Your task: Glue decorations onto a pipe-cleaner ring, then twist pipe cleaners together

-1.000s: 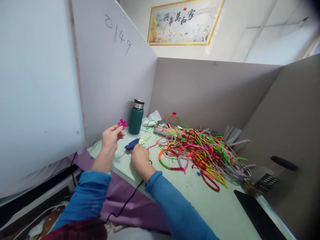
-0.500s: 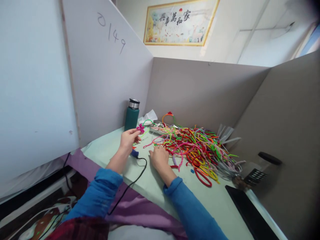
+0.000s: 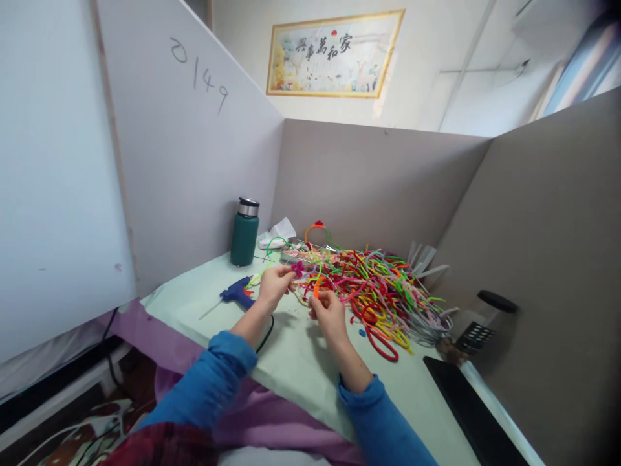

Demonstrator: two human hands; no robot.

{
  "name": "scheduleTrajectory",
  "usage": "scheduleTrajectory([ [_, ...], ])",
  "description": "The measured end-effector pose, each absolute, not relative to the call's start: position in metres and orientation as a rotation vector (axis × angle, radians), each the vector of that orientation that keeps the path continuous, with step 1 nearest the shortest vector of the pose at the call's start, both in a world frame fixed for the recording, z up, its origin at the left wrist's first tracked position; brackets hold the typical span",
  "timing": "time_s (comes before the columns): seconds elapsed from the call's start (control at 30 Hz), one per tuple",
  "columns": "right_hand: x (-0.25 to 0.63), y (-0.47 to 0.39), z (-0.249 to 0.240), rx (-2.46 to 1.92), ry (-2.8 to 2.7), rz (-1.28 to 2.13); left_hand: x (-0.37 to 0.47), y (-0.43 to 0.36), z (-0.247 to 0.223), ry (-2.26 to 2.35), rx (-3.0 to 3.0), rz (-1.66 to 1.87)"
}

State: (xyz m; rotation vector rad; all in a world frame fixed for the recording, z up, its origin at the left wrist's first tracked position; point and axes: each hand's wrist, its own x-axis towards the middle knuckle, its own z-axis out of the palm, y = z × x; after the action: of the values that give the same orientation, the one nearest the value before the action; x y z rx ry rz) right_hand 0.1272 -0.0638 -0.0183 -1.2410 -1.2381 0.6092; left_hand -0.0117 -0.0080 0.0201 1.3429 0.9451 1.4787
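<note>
Left hand (image 3: 277, 285) pinches the flower (image 3: 297, 269) at the pile (image 3: 383, 279)'s left edge; right hand (image 3: 330, 312) apparently grasps an orange strip (image 3: 317, 287) beside it. The gun (image 3: 237, 291), left of the pile, may shift if a forearm (image 3: 249, 323) snags its cord (image 3: 270, 331).

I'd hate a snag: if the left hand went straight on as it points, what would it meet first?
Most likely the left part of the heap of fuzzy stems, beyond the magenta flower that the left hand pinches; the hand's height is unclear, so it might pass above.
</note>
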Motion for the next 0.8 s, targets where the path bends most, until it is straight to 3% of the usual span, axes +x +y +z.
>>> scheduleTrajectory([
  [0.17, 0.127, -0.076, -0.012, -1.046, -1.201, 0.738, 0.009, -0.012, 0.008, 0.974, 1.530, 1.500],
  [0.8, 0.124, -0.071, -0.014, -1.029, -1.157, 0.663, 0.017, -0.028, 0.003, 1.060, 1.980, 1.703],
])
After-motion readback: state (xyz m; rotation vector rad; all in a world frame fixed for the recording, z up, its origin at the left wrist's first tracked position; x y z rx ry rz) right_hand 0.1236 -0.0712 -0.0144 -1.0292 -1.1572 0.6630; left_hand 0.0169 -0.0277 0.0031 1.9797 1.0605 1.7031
